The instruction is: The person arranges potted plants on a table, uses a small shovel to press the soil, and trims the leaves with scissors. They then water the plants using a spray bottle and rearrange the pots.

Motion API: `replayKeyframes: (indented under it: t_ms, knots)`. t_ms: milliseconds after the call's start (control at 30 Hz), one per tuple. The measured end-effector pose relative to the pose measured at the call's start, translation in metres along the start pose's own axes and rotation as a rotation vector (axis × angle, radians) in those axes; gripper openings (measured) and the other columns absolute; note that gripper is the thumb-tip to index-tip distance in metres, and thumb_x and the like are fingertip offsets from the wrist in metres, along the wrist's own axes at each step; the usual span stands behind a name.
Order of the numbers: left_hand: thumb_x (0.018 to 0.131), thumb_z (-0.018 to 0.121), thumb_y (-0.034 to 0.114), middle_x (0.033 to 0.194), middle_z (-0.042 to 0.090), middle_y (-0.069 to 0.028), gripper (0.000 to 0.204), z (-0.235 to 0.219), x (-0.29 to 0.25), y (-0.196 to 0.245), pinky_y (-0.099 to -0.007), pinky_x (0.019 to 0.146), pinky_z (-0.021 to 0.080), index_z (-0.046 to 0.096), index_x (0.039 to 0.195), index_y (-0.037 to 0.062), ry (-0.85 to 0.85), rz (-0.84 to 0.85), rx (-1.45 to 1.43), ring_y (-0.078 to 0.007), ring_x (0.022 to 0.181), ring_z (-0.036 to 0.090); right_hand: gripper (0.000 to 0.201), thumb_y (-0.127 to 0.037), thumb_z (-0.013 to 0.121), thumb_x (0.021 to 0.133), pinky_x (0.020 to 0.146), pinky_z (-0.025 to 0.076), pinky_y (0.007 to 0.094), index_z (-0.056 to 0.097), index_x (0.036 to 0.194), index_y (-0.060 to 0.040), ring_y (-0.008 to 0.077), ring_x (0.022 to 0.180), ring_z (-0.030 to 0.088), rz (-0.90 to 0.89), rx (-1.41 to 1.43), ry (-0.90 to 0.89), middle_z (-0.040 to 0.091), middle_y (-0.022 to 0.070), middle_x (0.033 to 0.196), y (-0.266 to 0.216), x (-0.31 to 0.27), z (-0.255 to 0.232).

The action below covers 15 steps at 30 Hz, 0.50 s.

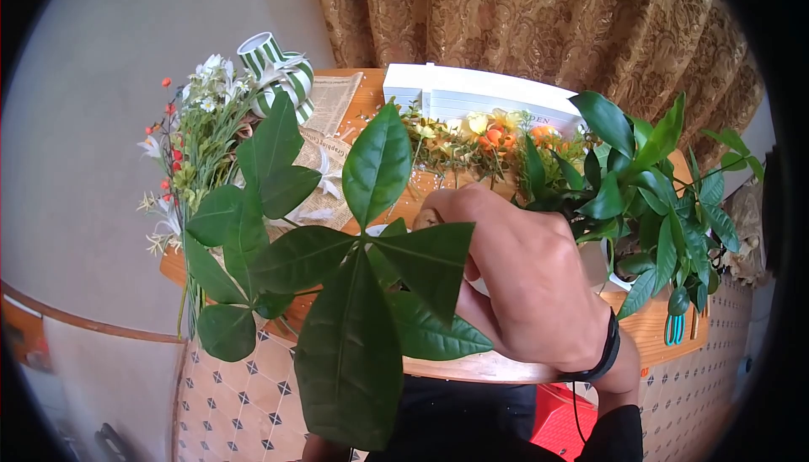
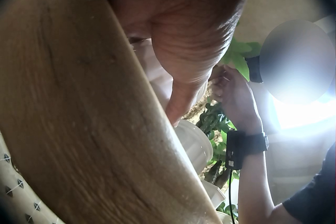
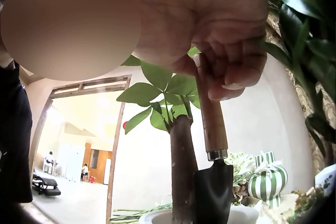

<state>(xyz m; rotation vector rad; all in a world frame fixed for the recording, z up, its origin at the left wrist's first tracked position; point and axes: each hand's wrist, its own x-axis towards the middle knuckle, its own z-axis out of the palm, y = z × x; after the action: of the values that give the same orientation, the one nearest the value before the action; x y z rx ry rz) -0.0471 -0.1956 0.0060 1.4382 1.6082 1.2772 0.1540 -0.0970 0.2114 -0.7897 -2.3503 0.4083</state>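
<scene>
My right hand [image 1: 539, 281] grips the wooden handle of a small garden trowel [image 3: 214, 129]. Its black blade points down beside the thick brown trunk [image 3: 182, 176] of a leafy plant [image 1: 354, 293], with the tip hidden inside the white pot [image 3: 244, 214]. Broad green leaves spread in front of the hand in the head view. Down at the table edge, my left hand [image 2: 184, 40] holds the side of the white pot, thumb lying along its wall. Its other fingers are mostly hidden; leaves cover this hand in the head view.
Artificial flowers [image 1: 206, 125] and a green-and-white striped vase [image 1: 291, 83] occupy the left side. Behind are orange and yellow flowers [image 1: 489, 133] and a white box [image 1: 497, 91]. Another leafy plant [image 1: 657, 201] stands right, near turquoise-handled scissors [image 1: 674, 330] on the wooden table [image 1: 649, 340].
</scene>
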Motion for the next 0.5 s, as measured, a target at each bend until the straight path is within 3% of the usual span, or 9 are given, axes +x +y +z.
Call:
replayKeyframes:
  t_ms: [167,400,500]
  knots:
    - [0.070,0.090,0.009,0.114,0.067,-0.0160,0.064,-0.0014,0.0021,-0.0067,-0.0413,0.095,0.051,0.057,0.124,-0.0032,-0.042,-0.034,-0.030,-0.0280,0.103,0.065,0.029,-0.008,0.074,0.085,0.061,0.056,0.0352,0.062,0.111,0.0007,0.0282,0.071,0.070,-0.099,-0.033,-0.004,0.067,0.0131,0.104,0.0079,-0.0015,0.0084]
    - [0.071,0.089,0.009,0.115,0.067,-0.0159,0.064,0.0000,0.0022,-0.0089,-0.0411,0.095,0.051,0.057,0.125,-0.0031,-0.039,-0.033,-0.028,-0.0276,0.104,0.065,0.027,-0.009,0.074,0.085,0.061,0.056,0.0355,0.061,0.107,0.0012,0.0285,0.070,0.070,-0.052,-0.019,0.020,0.067,0.0130,0.102,0.0031,-0.0003,0.0017]
    - [0.072,0.089,0.009,0.115,0.067,-0.0158,0.064,-0.0007,0.0021,-0.0101,-0.0410,0.095,0.051,0.056,0.125,-0.0031,-0.038,-0.033,-0.025,-0.0275,0.104,0.065,0.028,-0.008,0.074,0.085,0.058,0.054,0.0342,0.060,0.106,0.0030,0.0262,0.065,0.068,-0.132,-0.044,0.039,0.067,0.0124,0.097,0.0089,-0.0009,0.0059]
